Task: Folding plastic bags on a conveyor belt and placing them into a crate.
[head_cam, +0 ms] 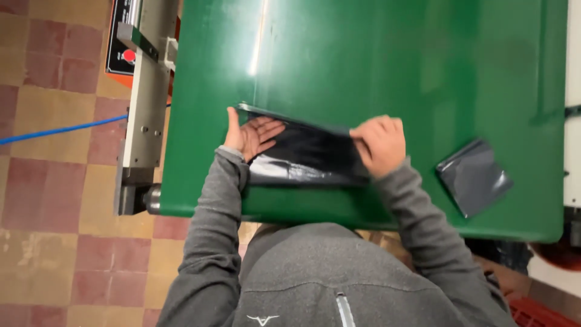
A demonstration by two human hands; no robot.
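Note:
A dark grey plastic bag (308, 151) lies on the green belt (375, 66), its upper flap folded over. My left hand (251, 134) is palm up at the bag's left end, fingers apart, under or against the flap edge. My right hand (380, 144) grips the bag's right end with curled fingers. Both sleeves are grey.
A second, smaller folded grey bag (473, 175) lies on the belt to the right. A metal machine frame (142, 109) with a red button panel (124, 42) borders the belt's left side. A blue cable (54, 130) crosses the tiled floor. A red crate (538, 312) sits at lower right.

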